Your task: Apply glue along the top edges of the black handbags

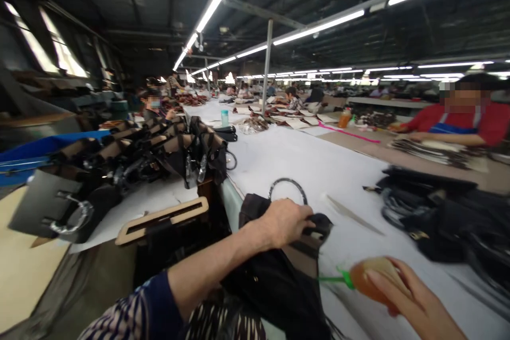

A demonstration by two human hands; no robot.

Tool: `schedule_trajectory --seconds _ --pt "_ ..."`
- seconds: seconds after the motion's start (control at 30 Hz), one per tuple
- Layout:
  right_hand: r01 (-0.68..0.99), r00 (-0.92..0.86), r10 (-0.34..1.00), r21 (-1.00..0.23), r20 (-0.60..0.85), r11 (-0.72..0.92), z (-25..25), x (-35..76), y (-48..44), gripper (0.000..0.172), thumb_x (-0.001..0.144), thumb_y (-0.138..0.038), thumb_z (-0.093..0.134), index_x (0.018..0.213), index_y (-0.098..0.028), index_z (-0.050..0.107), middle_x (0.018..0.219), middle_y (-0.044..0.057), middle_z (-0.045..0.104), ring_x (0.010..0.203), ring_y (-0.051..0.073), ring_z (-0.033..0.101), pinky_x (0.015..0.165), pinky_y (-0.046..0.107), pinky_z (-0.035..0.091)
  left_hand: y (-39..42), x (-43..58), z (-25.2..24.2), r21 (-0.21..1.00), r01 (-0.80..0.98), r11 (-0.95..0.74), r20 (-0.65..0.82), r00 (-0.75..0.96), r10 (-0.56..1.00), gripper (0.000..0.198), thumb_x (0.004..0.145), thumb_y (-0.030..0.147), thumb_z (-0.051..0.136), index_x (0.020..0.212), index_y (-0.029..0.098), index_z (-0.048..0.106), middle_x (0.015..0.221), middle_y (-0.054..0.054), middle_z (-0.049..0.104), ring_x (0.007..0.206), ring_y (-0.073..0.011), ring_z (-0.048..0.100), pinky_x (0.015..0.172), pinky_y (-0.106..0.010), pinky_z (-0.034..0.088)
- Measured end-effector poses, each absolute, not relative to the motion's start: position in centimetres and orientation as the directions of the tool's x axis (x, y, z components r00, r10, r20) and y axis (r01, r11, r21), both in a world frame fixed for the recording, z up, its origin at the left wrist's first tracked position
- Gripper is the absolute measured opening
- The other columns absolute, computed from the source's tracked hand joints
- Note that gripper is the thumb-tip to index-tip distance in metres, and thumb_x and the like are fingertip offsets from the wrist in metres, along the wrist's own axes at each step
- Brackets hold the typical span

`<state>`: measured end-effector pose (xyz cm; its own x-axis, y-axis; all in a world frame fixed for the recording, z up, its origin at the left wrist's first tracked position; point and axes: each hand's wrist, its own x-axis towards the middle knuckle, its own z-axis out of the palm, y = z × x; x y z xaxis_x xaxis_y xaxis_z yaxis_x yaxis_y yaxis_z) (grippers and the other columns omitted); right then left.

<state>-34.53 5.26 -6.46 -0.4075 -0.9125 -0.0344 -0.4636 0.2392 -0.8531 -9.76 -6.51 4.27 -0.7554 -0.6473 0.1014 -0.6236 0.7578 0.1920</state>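
My left hand is closed on the upper edge of a black handbag, with its thumb side toward the opening. The bag leans over the near edge of the white table, its brown lining partly showing. Just beyond my fingers a ring-shaped handle stands up. My right hand is wrapped around a squeeze bottle of amber liquid. The bottle's thin green nozzle points left at the side of the bag, and I cannot tell whether it touches.
Several black bags crowd the left, and more black bags lie at the right. A pointed pale tool rests on the white tabletop. A tan frame lies left of my arm. Across the table, a person in red sleeves handles stacked pieces.
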Motion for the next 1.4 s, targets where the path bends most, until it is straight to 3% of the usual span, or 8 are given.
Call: schedule_trajectory --seconds 0.1,0.27,0.63,1.0,1.23,1.4 --pt "-0.412 -0.339 -0.939 -0.889 -0.057 0.203 -5.3 -33.6 5.6 0.043 0.076 -0.057 0.053 0.104 -0.024 0.047 0.092 0.005 0.061 0.082 0.025 0.059 0.058 0.034 0.052 -6.5 -9.8 4.2 0.247 -0.601 0.760 0.145 -0.753 -0.642 0.017 0.086 0.031 0.048 0.083 0.019 0.060 0.073 -0.004 0.064 0.072 -0.0176 0.060 0.061 -0.023 0.038" --pt "-0.325 -0.365 -0.930 -0.929 -0.052 0.179 -4.9 -33.1 5.6 0.035 0.079 -0.049 0.055 0.097 -0.020 0.050 0.082 0.003 0.060 0.072 0.020 0.056 0.051 0.028 0.047 -6.4 -9.5 3.8 0.305 -0.575 0.759 0.162 -0.754 -0.636 0.016 0.086 0.027 0.048 0.079 0.018 0.059 0.062 0.000 0.057 0.059 -0.0131 0.052 0.055 -0.021 0.032" --pt "-0.190 -0.374 -0.917 -0.956 -0.141 0.225 -5.6 -33.8 5.6 0.037 0.078 -0.049 0.056 0.095 -0.017 0.055 0.085 0.006 0.061 0.075 0.021 0.058 0.053 0.028 0.047 -5.3 -9.2 3.3 0.343 -0.564 0.751 0.149 -0.757 -0.637 0.017 0.087 0.025 0.046 0.073 0.017 0.054 0.054 0.004 0.045 0.051 -0.0105 0.043 0.053 -0.021 0.028" --pt "-0.261 -0.347 -0.927 -0.935 -0.143 0.242 -5.1 -33.5 5.5 0.035 0.079 -0.049 0.055 0.096 -0.018 0.054 0.085 0.004 0.061 0.076 0.021 0.057 0.056 0.029 0.047 -4.6 -8.6 2.8 0.377 -0.548 0.747 0.161 -0.755 -0.636 0.019 0.087 0.025 0.047 0.070 0.018 0.051 0.054 0.004 0.044 0.050 -0.0094 0.041 0.052 -0.021 0.027" --pt "-0.407 -0.334 -0.942 -0.895 -0.042 0.185 -4.2 -33.4 5.6 0.029 0.080 -0.047 0.056 0.092 -0.020 0.056 0.083 0.001 0.062 0.082 0.022 0.056 0.072 0.034 0.041 -4.1 -8.3 2.2 0.360 -0.537 0.763 0.174 -0.765 -0.621 0.018 0.087 0.025 0.046 0.071 0.018 0.050 0.058 0.004 0.048 0.055 -0.0101 0.044 0.054 -0.022 0.028" --pt "-0.376 -0.315 -0.946 -0.904 -0.080 0.202 -4.2 -33.4 5.9 0.030 0.080 -0.047 0.057 0.093 -0.020 0.055 0.084 0.001 0.062 0.082 0.021 0.056 0.071 0.033 0.042 -3.5 -8.3 2.0 0.334 -0.536 0.775 0.167 -0.776 -0.609 0.018 0.087 0.024 0.047 0.071 0.018 0.050 0.060 0.003 0.050 0.056 -0.0107 0.046 0.054 -0.022 0.029"
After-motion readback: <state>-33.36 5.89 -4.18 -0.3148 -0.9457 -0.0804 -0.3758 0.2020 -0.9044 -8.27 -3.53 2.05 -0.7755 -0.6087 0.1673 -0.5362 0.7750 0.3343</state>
